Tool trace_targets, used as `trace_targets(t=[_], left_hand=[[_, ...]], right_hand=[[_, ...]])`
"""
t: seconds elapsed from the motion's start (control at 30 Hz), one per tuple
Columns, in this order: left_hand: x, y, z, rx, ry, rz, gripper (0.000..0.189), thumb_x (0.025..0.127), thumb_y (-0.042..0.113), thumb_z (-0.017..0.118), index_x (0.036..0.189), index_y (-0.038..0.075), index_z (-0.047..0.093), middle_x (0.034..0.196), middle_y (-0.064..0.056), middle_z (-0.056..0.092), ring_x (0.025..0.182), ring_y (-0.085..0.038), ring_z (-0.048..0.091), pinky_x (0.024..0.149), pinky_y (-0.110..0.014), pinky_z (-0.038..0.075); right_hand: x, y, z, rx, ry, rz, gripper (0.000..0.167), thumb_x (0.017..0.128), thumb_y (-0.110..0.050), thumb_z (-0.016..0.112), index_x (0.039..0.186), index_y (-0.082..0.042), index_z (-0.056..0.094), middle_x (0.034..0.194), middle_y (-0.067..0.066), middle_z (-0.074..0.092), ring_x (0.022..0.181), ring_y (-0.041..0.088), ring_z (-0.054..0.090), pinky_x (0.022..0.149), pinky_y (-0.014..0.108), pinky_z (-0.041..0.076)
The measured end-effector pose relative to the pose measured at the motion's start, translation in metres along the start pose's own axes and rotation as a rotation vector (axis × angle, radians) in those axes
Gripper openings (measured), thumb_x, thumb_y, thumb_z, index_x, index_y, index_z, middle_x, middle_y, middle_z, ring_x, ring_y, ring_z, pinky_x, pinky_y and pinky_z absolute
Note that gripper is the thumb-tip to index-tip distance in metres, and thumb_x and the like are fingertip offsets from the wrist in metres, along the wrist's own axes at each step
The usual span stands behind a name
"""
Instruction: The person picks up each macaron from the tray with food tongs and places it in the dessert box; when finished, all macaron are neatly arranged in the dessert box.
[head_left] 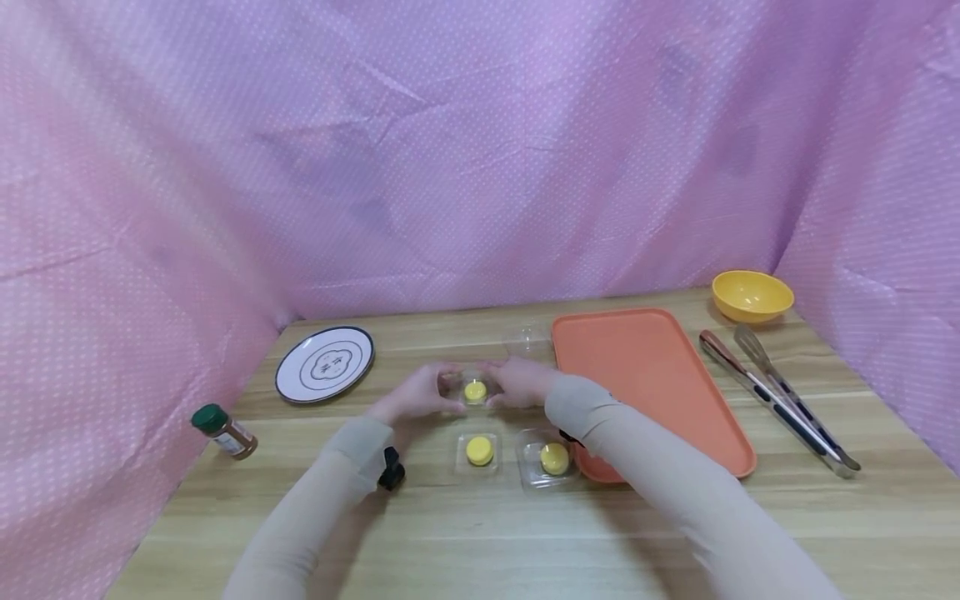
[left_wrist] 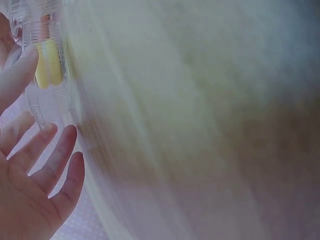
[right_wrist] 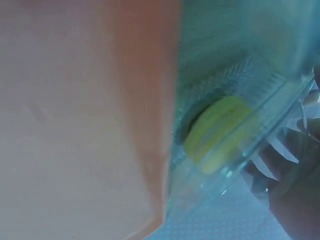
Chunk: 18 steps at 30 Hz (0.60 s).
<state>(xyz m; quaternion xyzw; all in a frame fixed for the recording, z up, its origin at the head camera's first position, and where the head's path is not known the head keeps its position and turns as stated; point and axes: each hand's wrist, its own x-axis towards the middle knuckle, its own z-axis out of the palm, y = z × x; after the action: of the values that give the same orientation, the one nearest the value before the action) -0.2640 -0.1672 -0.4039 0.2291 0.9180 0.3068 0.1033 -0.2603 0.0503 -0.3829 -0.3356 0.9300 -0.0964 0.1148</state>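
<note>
At the middle of the table my left hand [head_left: 420,393] and right hand [head_left: 527,383] grip a small clear plastic box [left_wrist: 32,102] from opposite sides. A yellow macaron [head_left: 475,392] lies inside it. The left thumb presses the near side, with the other left fingers spread. Toward me are two more clear boxes, each with a yellow macaron: one in front [head_left: 480,451], one to the right by the tray [head_left: 555,458]. The right wrist view shows a macaron [right_wrist: 220,132] close up, with right fingers seen partly through plastic.
An orange tray [head_left: 645,367] lies right of the boxes, with a clear plastic piece [head_left: 527,340] by its far left corner. Further right are metal tongs [head_left: 786,414] and a yellow bowl [head_left: 752,297]. A white plate [head_left: 300,367] and a green-capped spice bottle [head_left: 225,432] occupy the left.
</note>
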Motion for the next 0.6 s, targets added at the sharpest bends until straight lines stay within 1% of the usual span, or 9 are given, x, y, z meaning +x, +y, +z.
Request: trace_targets(t=[0.17, 0.23, 0.33, 0.4, 0.47, 0.6], left_hand=[[0.0, 0.002, 0.0, -0.007, 0.001, -0.002, 0.071, 0.072, 0.022, 0.082, 0.131, -0.001, 0.051, 0.127, -0.018, 0.058, 0.11, -0.031, 0.059, 0.098, -0.043, 0.049], [0.0, 0.002, 0.0, -0.012, 0.001, -0.002, 0.071, 0.072, 0.022, 0.083, 0.131, -0.001, 0.051, 0.127, -0.019, 0.058, 0.11, -0.031, 0.059, 0.097, -0.042, 0.049], [0.0, 0.003, 0.0, -0.01, 0.007, 0.0, 0.071, 0.072, 0.022, 0.082, 0.131, -0.002, 0.051, 0.128, -0.019, 0.057, 0.11, -0.031, 0.059, 0.097, -0.042, 0.049], [0.0, 0.003, 0.0, -0.009, 0.008, 0.001, 0.071, 0.072, 0.022, 0.082, 0.131, -0.002, 0.051, 0.128, -0.019, 0.057, 0.11, -0.031, 0.059, 0.098, -0.042, 0.049], [0.0, 0.002, 0.0, -0.009, 0.009, -0.004, 0.072, 0.072, 0.022, 0.082, 0.132, -0.002, 0.05, 0.128, -0.019, 0.057, 0.11, -0.031, 0.059, 0.098, -0.042, 0.048], [0.0, 0.001, 0.001, -0.006, 0.008, 0.0, 0.072, 0.072, 0.02, 0.083, 0.131, -0.004, 0.05, 0.126, -0.02, 0.058, 0.11, -0.032, 0.059, 0.099, -0.043, 0.048]], right_hand=[[0.0, 0.003, 0.0, 0.015, 0.009, 0.001, 0.073, 0.089, -0.04, 0.063, 0.147, -0.009, 0.032, 0.149, 0.009, 0.039, 0.135, 0.033, 0.038, 0.115, 0.044, 0.029], [0.0, 0.006, -0.001, 0.043, 0.012, -0.019, 0.073, 0.088, -0.039, 0.064, 0.147, -0.008, 0.033, 0.141, 0.01, 0.049, 0.129, 0.031, 0.046, 0.113, 0.044, 0.032], [-0.001, 0.009, -0.005, 0.074, 0.028, -0.038, 0.074, 0.087, -0.041, 0.065, 0.146, -0.007, 0.035, 0.136, 0.013, 0.053, 0.127, 0.034, 0.047, 0.111, 0.048, 0.034], [-0.003, 0.013, -0.009, 0.086, 0.053, -0.053, 0.074, 0.086, -0.042, 0.066, 0.143, -0.005, 0.038, 0.133, 0.015, 0.055, 0.125, 0.036, 0.048, 0.11, 0.049, 0.036], [-0.005, 0.017, -0.011, 0.072, 0.094, -0.056, 0.072, 0.086, -0.043, 0.066, 0.141, -0.003, 0.042, 0.139, 0.017, 0.049, 0.129, 0.038, 0.043, 0.11, 0.051, 0.035], [-0.011, 0.031, -0.015, 0.056, 0.176, -0.058, 0.065, 0.086, -0.038, 0.066, 0.137, -0.003, 0.046, 0.139, 0.018, 0.049, 0.13, 0.037, 0.043, 0.111, 0.049, 0.033]])
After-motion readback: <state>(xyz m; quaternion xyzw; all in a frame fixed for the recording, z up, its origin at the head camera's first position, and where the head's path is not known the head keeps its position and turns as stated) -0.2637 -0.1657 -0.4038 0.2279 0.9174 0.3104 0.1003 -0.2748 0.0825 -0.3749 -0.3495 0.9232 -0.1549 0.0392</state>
